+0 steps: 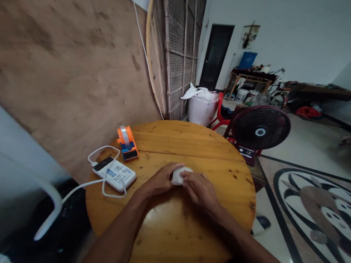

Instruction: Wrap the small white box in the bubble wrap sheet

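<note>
Between my hands, over the middle of the round wooden table (pixel 193 245), is a small whitish rounded object (pixel 177 176); its exact kind I cannot make out. My left hand (pixel 160 180) curves around its left side with the fingers along the far edge. From the right, my right hand (pixel 202 190) grips it with bent fingers. Parts of the object are hidden behind the fingers. Left of my hands lies a white power bank (pixel 121 177) with a dark display and a white cable. Behind it stands an orange and blue tape dispenser (pixel 128 143) holding a clear roll.
A wooden board (pixel 66 68) leans along the table's left and far side. Beyond the right edge stand a dark round fan (pixel 260 126), a red chair (pixel 220 115) and a pale bucket (pixel 203 106) with a white bag. Floor tiles with a panda picture (pixel 338 218) lie right.
</note>
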Demonstrator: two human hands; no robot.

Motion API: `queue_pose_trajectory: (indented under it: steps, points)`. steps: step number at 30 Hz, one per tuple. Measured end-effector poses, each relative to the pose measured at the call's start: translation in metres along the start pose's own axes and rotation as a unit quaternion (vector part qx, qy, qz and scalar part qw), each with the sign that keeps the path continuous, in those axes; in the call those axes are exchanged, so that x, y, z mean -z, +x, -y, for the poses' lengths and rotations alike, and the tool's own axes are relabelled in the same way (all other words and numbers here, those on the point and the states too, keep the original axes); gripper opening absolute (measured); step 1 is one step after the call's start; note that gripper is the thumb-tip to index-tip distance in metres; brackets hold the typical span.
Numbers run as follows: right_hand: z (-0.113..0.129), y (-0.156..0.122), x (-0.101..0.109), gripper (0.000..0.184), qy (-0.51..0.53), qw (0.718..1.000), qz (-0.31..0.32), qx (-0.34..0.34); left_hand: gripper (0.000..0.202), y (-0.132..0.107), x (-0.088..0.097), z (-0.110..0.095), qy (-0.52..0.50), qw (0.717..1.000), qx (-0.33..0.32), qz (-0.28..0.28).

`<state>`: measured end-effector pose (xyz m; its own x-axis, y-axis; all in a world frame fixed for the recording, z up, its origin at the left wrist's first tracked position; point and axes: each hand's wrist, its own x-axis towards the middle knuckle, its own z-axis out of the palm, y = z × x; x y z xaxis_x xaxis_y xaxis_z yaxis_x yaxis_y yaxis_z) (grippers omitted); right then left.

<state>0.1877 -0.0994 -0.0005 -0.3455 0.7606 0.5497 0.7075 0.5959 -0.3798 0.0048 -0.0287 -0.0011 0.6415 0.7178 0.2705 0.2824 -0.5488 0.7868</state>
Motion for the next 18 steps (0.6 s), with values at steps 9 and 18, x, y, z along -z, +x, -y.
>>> queue_pose_trajectory:
  steps: [9,18]
  points:
    - [-0.017,0.035,0.026,0.022,0.283,0.943,0.018,-0.175,0.034,0.006,-0.001,-0.016,-0.124,0.986,0.097,-0.049]
    - [-0.031,0.038,0.011,0.057,0.369,0.911,0.067,-0.174,0.035,0.008,-0.001,-0.019,-0.216,0.951,0.205,-0.086]
